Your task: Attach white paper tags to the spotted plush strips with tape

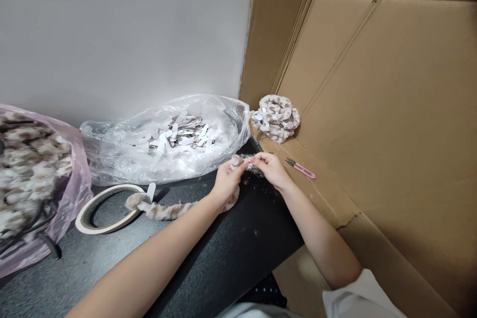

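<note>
A long fluffy cream-and-brown fabric strip [171, 211] runs over the dark table, and its far end is up between my two hands. My left hand [229, 181] is closed on that strip, thumb and fingers pinching it. Close beside it, my right hand [271, 168] pinches at the same fuzzy end; its fingertips nearly meet the left ones, and any small thing between them is hidden. On the strip's other end sits a small white tag [151, 192]. Pink-handled thread snips [301, 168] lie to the right of my right hand.
A clear plastic bag [119, 159] of white tags lies behind my hands. At left stands a pink bag [80, 159] full of fluffy strips. A roll of tape [87, 226] rests nearby. Coiled fluffy strips [279, 119] sit against the cardboard wall [391, 99] at right.
</note>
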Available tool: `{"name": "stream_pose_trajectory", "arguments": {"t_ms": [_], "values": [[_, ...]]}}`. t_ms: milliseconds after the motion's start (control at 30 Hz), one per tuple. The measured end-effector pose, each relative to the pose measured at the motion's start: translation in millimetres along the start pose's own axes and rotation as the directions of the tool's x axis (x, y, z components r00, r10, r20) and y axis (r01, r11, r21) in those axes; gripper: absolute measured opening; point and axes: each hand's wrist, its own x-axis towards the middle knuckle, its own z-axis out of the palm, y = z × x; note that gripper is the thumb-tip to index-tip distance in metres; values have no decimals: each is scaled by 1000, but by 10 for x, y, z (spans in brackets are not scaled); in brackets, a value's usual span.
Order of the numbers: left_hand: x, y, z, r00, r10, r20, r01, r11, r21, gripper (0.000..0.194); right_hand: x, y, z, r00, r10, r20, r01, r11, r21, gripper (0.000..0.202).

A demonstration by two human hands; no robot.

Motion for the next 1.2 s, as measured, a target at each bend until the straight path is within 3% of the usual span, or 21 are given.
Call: {"name": "stream_pose_trajectory", "arguments": {"t_ms": [300,467,733,1000,1200], "values": [[-17,35,23,990,-33,139,41,997,-60,43,-44,-32,75,988,96,124,-123,962,242,42],[-6,60,23,961,-104,255,140,982,-128,46,-39,-35,57,976,141,165,-188,929,319,38],[21,84,0,935,-150,320,218,957,-190,44,-20,-57,39,979,123,160,-173,919,353,50],[67,40,-57,941,-181,284,248,944,-218,44,34,-28,-61,1000,11,-16,-8,977,214,51],[71,58,-58,951,-186,246,251,932,-264,42,114,36,-288,979,-116,-168,104,992,-78,42]]}}
